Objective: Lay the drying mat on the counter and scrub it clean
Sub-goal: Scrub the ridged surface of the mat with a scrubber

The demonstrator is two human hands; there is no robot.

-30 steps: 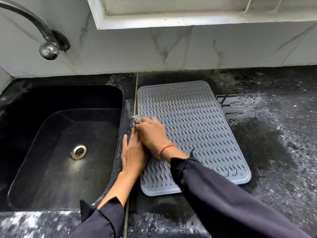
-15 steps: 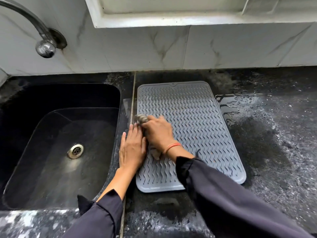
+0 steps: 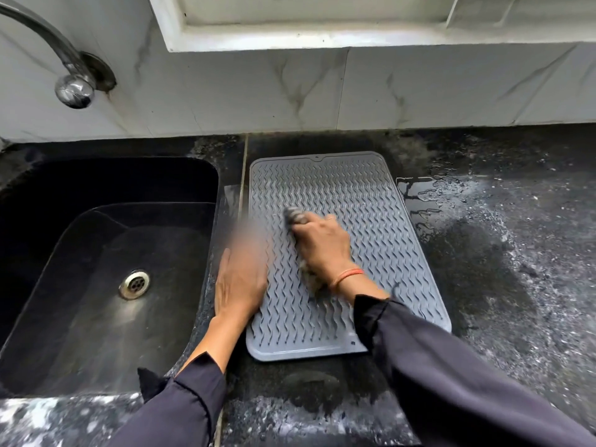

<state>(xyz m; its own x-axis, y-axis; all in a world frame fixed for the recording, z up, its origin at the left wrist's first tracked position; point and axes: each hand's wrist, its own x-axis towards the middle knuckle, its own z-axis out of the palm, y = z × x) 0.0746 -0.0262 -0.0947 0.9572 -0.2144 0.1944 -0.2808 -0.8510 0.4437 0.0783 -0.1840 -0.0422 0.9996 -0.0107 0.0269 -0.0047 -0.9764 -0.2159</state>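
From the head camera: the grey drying mat lies flat on the dark, wet table, just right of the black sink. The right hand is curled tight around a scrubber, pressing it onto the mat's wavy ridges near the middle. The left hand lies flat, fingers spread, pinning the mat's left edge. No brand or writing is readable anywhere.

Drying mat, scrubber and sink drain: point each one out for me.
Drying mat [image 3: 371, 201], head view, bare ribbed surface.
Scrubber [image 3: 293, 215], head view, tip beyond the right hand's fingers.
Sink drain [image 3: 134, 284], head view, metal strainer.
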